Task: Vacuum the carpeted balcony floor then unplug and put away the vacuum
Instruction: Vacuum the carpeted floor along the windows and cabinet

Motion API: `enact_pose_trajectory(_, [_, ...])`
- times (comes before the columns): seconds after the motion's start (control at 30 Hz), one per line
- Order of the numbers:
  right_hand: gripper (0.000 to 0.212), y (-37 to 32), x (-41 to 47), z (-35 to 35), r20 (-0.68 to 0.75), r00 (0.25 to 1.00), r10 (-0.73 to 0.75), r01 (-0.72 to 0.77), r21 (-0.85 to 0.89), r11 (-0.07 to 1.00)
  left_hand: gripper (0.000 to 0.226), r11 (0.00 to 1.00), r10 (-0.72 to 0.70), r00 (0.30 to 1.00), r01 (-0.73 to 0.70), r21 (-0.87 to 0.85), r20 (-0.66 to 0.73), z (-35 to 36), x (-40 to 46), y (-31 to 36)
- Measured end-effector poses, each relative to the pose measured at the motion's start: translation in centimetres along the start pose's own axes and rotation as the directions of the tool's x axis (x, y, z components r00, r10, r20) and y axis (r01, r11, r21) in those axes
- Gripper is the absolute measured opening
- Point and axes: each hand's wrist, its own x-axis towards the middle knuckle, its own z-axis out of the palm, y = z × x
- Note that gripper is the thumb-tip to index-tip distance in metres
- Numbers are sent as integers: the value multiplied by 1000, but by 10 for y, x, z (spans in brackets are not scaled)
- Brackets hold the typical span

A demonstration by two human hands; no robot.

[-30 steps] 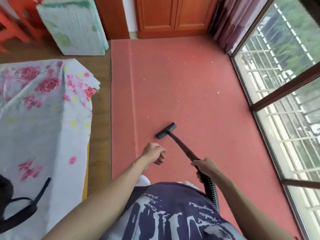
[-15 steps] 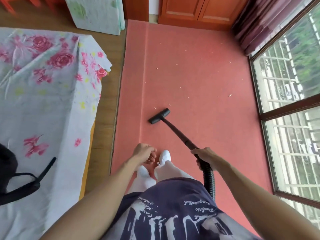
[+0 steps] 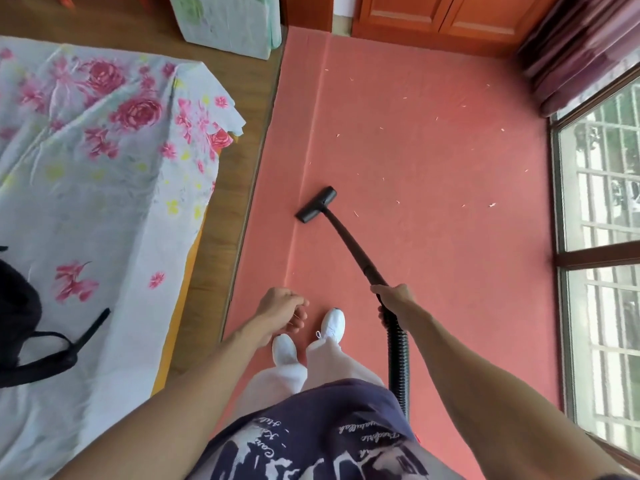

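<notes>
You are gripping the black vacuum wand (image 3: 349,242) with your right hand (image 3: 396,299), fingers wrapped where the stiff tube is meeting the ribbed hose (image 3: 398,358). The floor nozzle (image 3: 316,204) is resting on the red carpet (image 3: 433,168), ahead and left of that hand. Your left hand (image 3: 282,308) is hanging loosely curled, holding nothing. The wand looks light and rigid; the hose looks flexible, so the tube end is probably the steadier hold. Pale scraps (image 3: 491,204) are lying beyond the nozzle.

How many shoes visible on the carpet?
2. Left white shoe lies just below the left hand; right white shoe is slightly ahead, beside the vacuum hose. Trouser legs hide their heels.
</notes>
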Motion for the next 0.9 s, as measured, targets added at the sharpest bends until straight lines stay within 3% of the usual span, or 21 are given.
enact_pose_trajectory(0.23, [27,81,-23,-54,-33,984,175,-162,236,958,17,994,24,995,-34,100,99,50,3,25])
enact_pose_trajectory(0.47, [25,109,-46,-52,-73,974,215,-163,431,888,15,982,85,989,-104,160,119,71,-1,54])
enact_pose_trajectory(0.67, [26,66,-19,-42,-95,983,159,-101,446,889,18,976,103,993,-114,184,66,60,-10,54])
enact_pose_trajectory(0.9, [25,20,4,-20,-47,998,51,-34,315,949,18,971,38,998,-47,235,41,45,-16,27])
